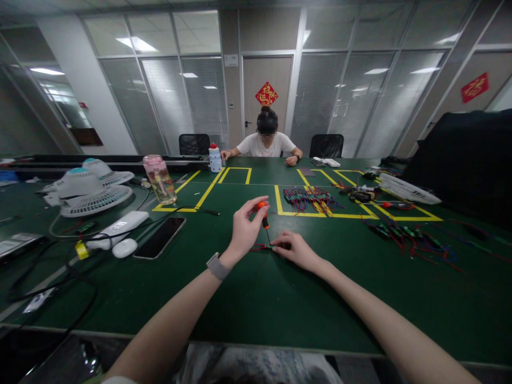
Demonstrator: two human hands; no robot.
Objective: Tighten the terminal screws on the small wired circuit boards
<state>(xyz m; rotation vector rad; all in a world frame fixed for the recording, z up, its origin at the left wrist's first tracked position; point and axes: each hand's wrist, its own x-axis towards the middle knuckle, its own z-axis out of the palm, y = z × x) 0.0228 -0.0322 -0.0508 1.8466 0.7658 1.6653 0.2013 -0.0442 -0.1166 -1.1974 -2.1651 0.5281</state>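
An orange and black screwdriver [265, 217] stands nearly upright, its handle gripped by the fingers of my left hand [247, 226]. The shaft points down, and its tip meets or nearly meets a small green circuit board [269, 246] lying on the green table. Red wires [258, 247] run out from the board's left side. From the right, my right hand [296, 249] pinches the board's edge between thumb and fingers, which partly cover it.
Bundles of wired circuit boards [310, 200] lie inside yellow tape, with more loose boards [414, 234] to the right. A phone [160, 238], power strip [120, 228], fans [94, 192] and a pink-lidded bottle [160, 178] are at left. Across the table sits another person [267, 143].
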